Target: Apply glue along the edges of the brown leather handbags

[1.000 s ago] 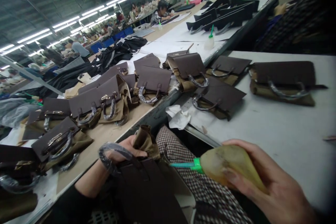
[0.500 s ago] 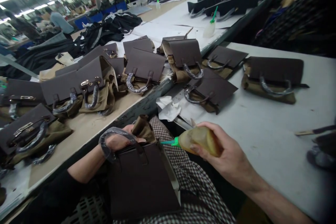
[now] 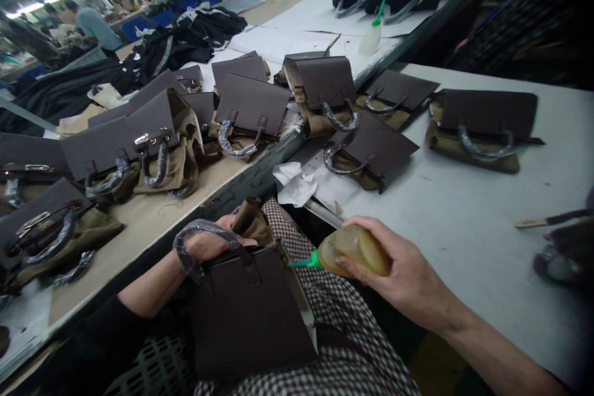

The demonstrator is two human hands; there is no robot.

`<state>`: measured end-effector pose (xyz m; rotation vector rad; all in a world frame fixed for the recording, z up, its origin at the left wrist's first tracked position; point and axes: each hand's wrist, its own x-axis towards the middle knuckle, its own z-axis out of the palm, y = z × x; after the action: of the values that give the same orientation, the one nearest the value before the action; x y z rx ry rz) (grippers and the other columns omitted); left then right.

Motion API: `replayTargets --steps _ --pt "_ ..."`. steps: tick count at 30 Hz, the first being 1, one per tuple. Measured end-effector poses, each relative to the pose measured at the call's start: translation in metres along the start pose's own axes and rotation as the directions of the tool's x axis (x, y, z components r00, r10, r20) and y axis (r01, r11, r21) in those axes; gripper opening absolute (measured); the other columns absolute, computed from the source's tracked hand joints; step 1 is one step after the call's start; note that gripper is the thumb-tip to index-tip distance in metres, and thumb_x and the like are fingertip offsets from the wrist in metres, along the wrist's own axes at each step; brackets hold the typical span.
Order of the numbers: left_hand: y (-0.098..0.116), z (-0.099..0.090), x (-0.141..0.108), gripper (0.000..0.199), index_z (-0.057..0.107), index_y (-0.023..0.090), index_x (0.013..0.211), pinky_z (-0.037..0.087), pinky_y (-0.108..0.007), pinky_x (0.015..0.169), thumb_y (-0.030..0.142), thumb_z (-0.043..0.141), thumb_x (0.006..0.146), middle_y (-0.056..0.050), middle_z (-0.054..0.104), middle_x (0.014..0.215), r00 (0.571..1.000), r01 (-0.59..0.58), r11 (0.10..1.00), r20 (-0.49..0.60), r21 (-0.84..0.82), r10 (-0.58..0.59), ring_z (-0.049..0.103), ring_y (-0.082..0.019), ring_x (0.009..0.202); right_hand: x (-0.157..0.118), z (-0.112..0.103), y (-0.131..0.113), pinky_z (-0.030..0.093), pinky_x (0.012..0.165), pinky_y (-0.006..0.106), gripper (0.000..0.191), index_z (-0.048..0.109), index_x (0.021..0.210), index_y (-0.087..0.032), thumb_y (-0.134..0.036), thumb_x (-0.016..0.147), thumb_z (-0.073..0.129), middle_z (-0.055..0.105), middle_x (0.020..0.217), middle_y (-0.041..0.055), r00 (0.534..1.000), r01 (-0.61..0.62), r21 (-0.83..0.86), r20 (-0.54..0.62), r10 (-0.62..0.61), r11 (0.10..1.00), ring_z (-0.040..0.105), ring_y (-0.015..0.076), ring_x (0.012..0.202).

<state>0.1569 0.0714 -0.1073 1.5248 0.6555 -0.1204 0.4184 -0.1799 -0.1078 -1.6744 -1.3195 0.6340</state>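
Observation:
A dark brown bag rests on my lap, over a checked cloth. My left hand reaches through its plastic-wrapped handle and grips the bag's upper edge, beside the olive lining. In my right hand is a squeeze bottle of yellowish liquid, held on its side. Its green nozzle points left, with the tip at the bag's open right side edge, close to the top corner. Whether the tip touches the edge is too small to tell.
Several similar bags lie on the left bench and on the right white table. Crumpled white paper sits at the table's near corner. Another bottle stands farther back. People work in the background.
The nozzle tip has moved slightly down along the bag's side edge, away from the top corner. The view has shifted a little. My left hand keeps its hold.

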Motion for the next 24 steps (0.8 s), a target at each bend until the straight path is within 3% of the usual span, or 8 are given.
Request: replayTargets --steps 8,19,24 --pt "0.002 0.003 -0.003 0.02 0.071 0.018 0.091 0.052 -0.028 0.074 0.03 0.083 0.081 0.0 0.072 0.088 0.999 0.029 0.999 -0.033 0.023 -0.028 0.063 -0.018 0.079 -0.016 0.0 0.005 0.058 0.088 0.036 0.039 0.053 0.13 -0.031 -0.047 0.098 0.069 0.069 0.114 0.0016 0.998 0.024 -0.084 0.059 -0.019 0.996 0.07 0.0233 0.098" --pt "-0.004 0.003 -0.005 0.023 0.071 0.017 0.096 0.055 -0.028 0.072 0.03 0.083 0.08 -0.002 0.075 0.092 0.998 0.034 0.999 -0.05 0.04 -0.032 0.065 -0.018 0.078 -0.032 0.002 0.009 0.059 0.089 0.041 0.038 0.058 0.124 -0.027 -0.046 0.095 0.072 0.07 0.117 0.0047 0.986 -0.012 -0.106 0.164 0.03 0.994 0.069 0.0261 0.102" --pt "-0.002 0.006 -0.008 0.023 0.072 0.019 0.098 0.057 -0.029 0.077 0.029 0.083 0.081 -0.003 0.076 0.096 0.998 0.053 0.998 -0.046 0.033 -0.052 0.068 -0.019 0.083 -0.03 0.002 0.006 0.059 0.088 0.038 0.04 0.054 0.127 -0.03 -0.048 0.095 0.072 0.069 0.112 0.0024 0.998 -0.031 -0.037 0.044 0.033 0.999 0.07 0.0238 0.096"
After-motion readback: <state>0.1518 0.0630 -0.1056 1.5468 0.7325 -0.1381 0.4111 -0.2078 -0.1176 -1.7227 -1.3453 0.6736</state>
